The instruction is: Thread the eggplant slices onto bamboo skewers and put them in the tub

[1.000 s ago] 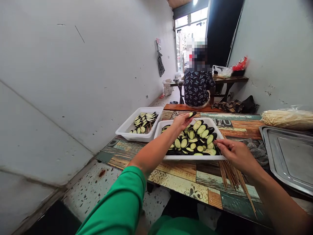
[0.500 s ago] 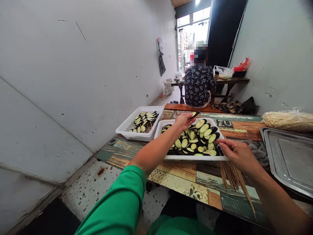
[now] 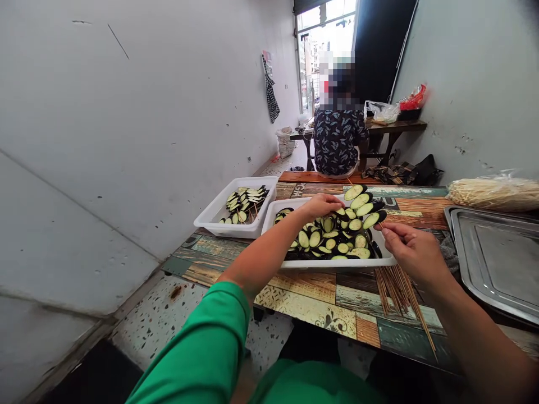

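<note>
My right hand pinches the lower end of a bamboo skewer that carries several oval eggplant slices with dark skin and pale green flesh. The skewer slants up and left over the white tray, its tip bare above the top slice. My left hand is closed at the far side of this tray, with an eggplant slice at its fingertips; the thumb side is partly hidden. Loose eggplant slices fill the tray below both hands.
A second white tray with skewered eggplant stands at the left. Loose bamboo skewers lie in front of my right hand. Metal trays and a bag of enoki mushrooms are at the right. A person sits beyond the table, back turned.
My left hand has lowered towards the loose slices, from holding a slice up near the skewer tip. The loaded skewer in my right hand has risen and moved slightly right.
</note>
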### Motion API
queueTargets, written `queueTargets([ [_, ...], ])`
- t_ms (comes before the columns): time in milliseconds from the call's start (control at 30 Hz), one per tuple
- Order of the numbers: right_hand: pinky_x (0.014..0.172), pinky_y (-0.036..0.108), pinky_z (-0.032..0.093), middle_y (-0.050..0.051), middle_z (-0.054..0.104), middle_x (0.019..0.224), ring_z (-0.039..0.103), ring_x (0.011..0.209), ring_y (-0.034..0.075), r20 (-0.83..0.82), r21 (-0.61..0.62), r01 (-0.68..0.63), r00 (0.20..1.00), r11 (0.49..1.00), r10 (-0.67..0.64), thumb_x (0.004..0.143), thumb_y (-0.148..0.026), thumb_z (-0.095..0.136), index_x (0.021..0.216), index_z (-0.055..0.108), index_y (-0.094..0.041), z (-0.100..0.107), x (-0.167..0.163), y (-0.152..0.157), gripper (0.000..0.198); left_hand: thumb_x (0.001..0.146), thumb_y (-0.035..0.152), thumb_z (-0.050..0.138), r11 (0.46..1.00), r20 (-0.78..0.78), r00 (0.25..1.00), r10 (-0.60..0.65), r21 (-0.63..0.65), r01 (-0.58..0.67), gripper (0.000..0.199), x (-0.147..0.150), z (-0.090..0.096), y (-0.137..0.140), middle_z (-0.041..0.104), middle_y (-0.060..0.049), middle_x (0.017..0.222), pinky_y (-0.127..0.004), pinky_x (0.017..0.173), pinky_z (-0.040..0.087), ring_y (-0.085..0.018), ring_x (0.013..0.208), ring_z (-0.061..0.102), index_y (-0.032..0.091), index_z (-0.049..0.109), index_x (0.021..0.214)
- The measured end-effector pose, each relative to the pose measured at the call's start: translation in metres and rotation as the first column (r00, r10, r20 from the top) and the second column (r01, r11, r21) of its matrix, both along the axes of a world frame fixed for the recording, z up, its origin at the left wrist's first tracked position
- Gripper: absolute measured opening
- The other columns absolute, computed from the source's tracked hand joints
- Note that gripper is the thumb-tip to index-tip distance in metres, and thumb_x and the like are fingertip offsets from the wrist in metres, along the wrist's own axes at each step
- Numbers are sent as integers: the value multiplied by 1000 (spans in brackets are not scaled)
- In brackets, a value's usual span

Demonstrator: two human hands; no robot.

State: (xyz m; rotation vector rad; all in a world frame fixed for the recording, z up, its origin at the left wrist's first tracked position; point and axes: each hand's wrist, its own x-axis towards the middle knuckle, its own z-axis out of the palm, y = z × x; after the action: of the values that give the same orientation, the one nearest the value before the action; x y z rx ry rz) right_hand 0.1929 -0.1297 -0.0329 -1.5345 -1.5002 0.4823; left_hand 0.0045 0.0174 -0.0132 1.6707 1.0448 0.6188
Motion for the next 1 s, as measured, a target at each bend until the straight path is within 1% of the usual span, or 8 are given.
queueTargets([
  [67,55,27,46,10,73,89,63,67,18,-3,8,2,1000,1000,-2,81,-39,51,103,71,-14,1,-1,0,39,76,19,58,986,-100,994,-41,156,56,22,0,0,-1,61,-1,68,-21,59,39,-8,57,48,13,71,92],
  [200,53,26,46,10,73,88,62,65,17,-6,19,1,1000,1000,-1,81,-39,51,103,72,-15,0,-1,0,39,73,26,63,850,-386,917,99,511,124,18,-4,9,-6,66,-3,77,-24,70,40,-12,70,54,16,74,85],
  [400,45,23,40,7,70,70,57,55,15,13,-5,-12,1000,1000,13,81,-37,51,100,73,-13,3,-3,-2,37,55,29,76,811,-832,547,-94,255,527,17,4,12,-28,67,-5,73,-24,65,40,-18,74,58,18,72,68],
  [533,44,23,39,6,69,69,55,53,14,6,-14,-28,1000,1000,28,81,-37,51,98,72,-13,5,-5,-3,37,52,26,77,775,-877,462,-135,197,600,15,7,3,-28,68,-8,78,-26,68,41,-22,81,60,17,69,61],
  [700,45,23,39,6,69,69,54,52,14,17,7,-37,999,999,37,80,-37,51,96,72,-14,4,-4,-3,35,56,28,77,904,-658,718,-228,130,406,21,-10,3,-7,61,0,60,-24,58,40,-14,59,58,17,65,71],
  [833,46,23,40,6,71,73,56,54,14,18,-7,-64,998,998,64,81,-38,50,98,72,-13,0,-2,-1,37,73,27,68,998,-158,985,-64,-14,62,16,-19,7,6,58,2,59,-19,50,39,-10,52,58,15,60,79],
  [900,46,23,40,7,72,76,57,55,14,33,-13,-82,996,997,82,82,-38,50,97,72,-14,1,-1,-2,37,76,21,66,989,114,988,100,-120,-86,12,-18,9,8,59,2,63,-18,51,41,-9,55,61,14,57,81],
  [1000,49,23,42,7,73,80,59,58,14,64,6,-100,993,995,99,82,-37,50,95,73,-14,3,-2,-3,35,76,14,66,937,389,883,264,-320,-140,13,-14,12,9,60,0,66,-20,57,46,-10,60,64,14,53,78],
])
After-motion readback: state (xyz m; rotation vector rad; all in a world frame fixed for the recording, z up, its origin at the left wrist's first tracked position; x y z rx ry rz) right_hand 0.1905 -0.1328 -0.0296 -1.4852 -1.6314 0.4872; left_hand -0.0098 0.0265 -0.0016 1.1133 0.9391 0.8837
